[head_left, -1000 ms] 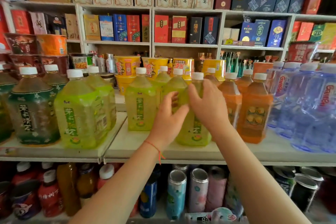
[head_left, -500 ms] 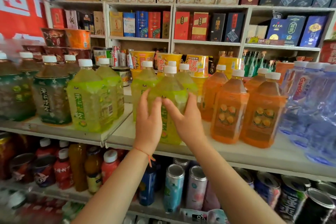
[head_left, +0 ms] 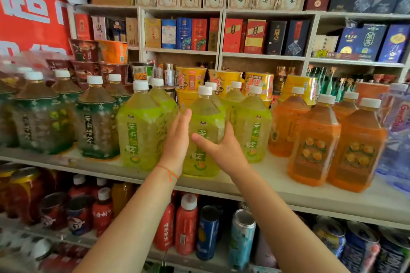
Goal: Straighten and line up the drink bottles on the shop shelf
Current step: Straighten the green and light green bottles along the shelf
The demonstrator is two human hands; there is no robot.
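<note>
A yellow-green tea bottle [head_left: 207, 117] with a white cap stands upright near the front of the middle shelf [head_left: 266, 182]. My left hand [head_left: 177, 142] lies flat against its left side, fingers straight, in the gap beside a neighbouring yellow-green bottle [head_left: 139, 131]. My right hand [head_left: 224, 150] grips the bottle low on its right side, with the thumb across the label. Another yellow-green bottle [head_left: 253, 126] stands just right of it and a little further back. More of the same kind stand behind.
Dark green tea bottles [head_left: 95, 122] fill the shelf's left part. Orange drink bottles [head_left: 315, 139] and water bottles [head_left: 397, 139] stand on the right. Noodle cups [head_left: 190, 77] sit behind. Red bottles [head_left: 186, 221] and cans [head_left: 241, 235] crowd the shelf below.
The bottle between my hands has moved left along the shelf, away from the orange bottles and close to the left yellow-green one. My view has swung left with it.
</note>
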